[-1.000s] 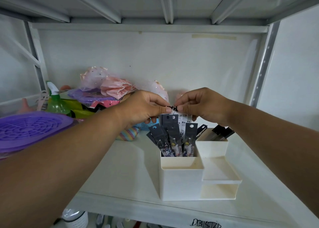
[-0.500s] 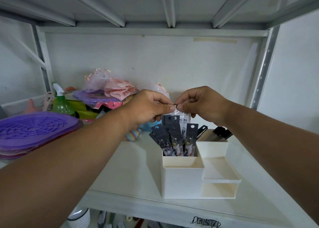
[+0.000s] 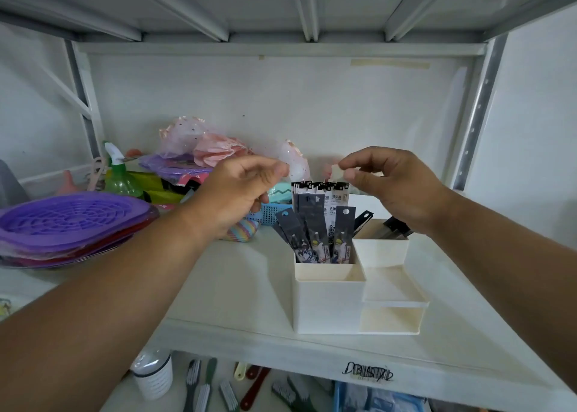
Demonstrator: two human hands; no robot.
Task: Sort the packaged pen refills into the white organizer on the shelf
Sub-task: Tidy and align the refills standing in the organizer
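Head view: left hand point(image 3: 237, 193) and right hand point(image 3: 396, 190) hover apart above white plastic compartmented organizer point(image 3: 327, 305) on white shelf point(image 3: 224, 286). Dark packaged pen refills point(image 3: 318, 224) stand upright in rear-left compartment. Left fingers loosely curled, empty; right fingers pinch small pale scrap (identity unclear). Step: release after placement, judged. Next: fetch remaining packs.
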